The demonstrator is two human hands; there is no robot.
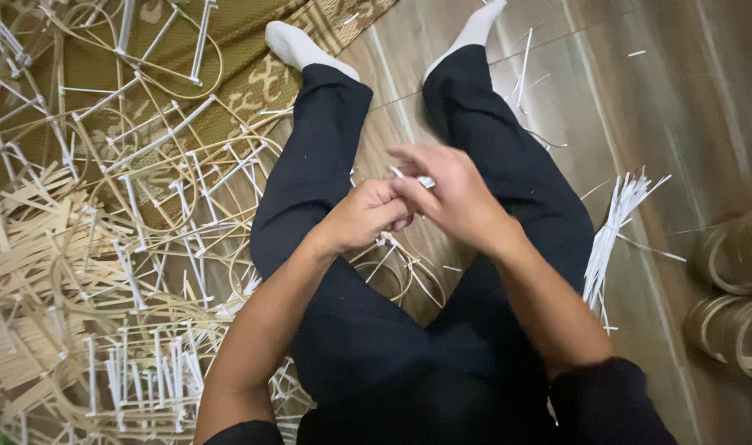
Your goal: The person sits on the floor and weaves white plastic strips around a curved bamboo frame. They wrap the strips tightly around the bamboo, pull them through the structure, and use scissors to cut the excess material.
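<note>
I sit on the floor with my legs in dark trousers (326,156) spread apart, white socks on my feet. Both hands meet above the gap between my knees. My left hand (363,216) is closed in a fist around thin pale bamboo strips (392,264) that curve down beneath it. My right hand (446,194) pinches a small white strip (424,180) between thumb and fingers, right against the left fist. What exactly sits inside the left fist is hidden.
A big pile of bamboo-strip frames bound with white ties (153,247) lies on the left over a patterned mat (252,33). A bundle of white strips (611,231) lies on the wooden floor at right. Rolls of tape or strip (734,288) stand far right.
</note>
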